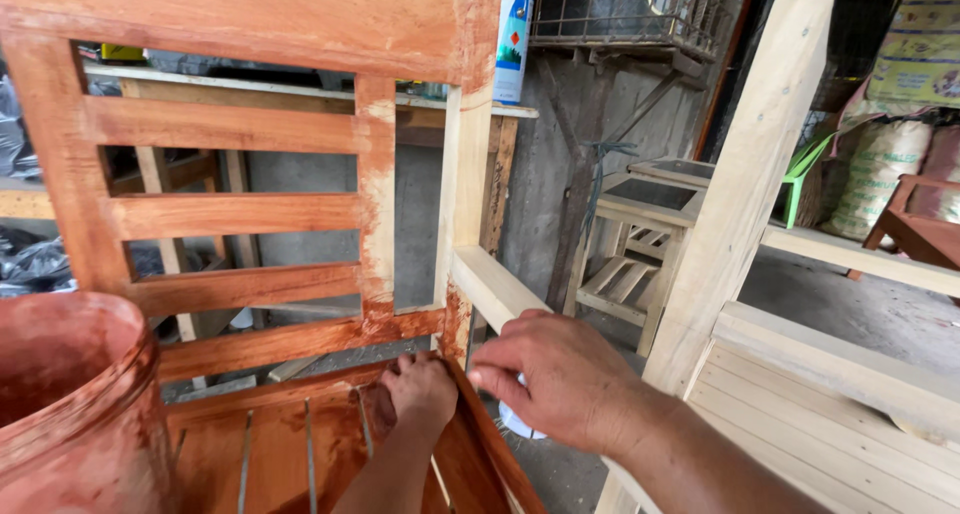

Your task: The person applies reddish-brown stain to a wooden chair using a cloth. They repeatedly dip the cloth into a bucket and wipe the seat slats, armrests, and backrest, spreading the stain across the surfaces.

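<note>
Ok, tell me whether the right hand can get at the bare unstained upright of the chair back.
Probably yes. The right hand sits beside the pale armrest, just below the unstained upright, with nothing between them. The left hand is lower, on the stained seat, out of the way.

Left hand (420,389) reaching forward, fingers curled down, knuckles up. Right hand (565,379) beside it, palm down, fingertips pinched, forearm angled in from lower right.

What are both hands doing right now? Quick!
Left hand: closed, pressing something hidden onto the stained chair seat.
Right hand: curled loosely by the seat's edge; cannot tell if it holds anything.
</note>
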Available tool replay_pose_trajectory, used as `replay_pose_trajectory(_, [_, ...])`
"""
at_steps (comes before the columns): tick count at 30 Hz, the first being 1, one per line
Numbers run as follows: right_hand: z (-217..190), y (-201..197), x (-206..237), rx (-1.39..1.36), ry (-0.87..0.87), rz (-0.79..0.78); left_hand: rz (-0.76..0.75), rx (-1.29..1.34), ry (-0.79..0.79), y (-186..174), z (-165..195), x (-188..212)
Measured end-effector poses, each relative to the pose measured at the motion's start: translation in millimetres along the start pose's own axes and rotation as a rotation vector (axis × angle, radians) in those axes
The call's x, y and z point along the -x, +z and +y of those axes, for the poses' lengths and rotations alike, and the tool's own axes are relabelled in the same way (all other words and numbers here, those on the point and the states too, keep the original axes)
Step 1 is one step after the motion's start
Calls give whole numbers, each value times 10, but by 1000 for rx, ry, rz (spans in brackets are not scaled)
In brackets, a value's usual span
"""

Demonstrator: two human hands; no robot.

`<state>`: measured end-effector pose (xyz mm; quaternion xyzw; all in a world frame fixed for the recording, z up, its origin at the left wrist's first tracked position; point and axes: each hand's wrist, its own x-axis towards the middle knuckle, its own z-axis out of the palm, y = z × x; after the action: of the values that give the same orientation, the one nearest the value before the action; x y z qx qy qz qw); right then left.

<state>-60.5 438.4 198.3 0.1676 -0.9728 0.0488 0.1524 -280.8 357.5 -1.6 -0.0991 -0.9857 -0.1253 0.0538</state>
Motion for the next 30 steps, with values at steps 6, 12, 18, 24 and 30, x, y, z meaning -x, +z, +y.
replay_pose_trajectory(6, [-4, -5, 19, -24, 46, 35, -101, -77, 153, -107, -108, 441])
replay_pose_trajectory(12, [6, -69, 22, -64, 162, -10, -276, -200, 137, -113, 1, 724])
replay_pose_trajectory(18, [109, -43, 39, -33, 123, 23, -72, -178, 60, 15, 43, 219])
replay_pose_trajectory(24, [166, -5, 21, -18, 114, 52, 110, 19, 67, -10, -88, 93])
replay_pose_trajectory(30, [190, -2, 6, -12, 97, 137, -124, -45, 251, 22, -200, 477])
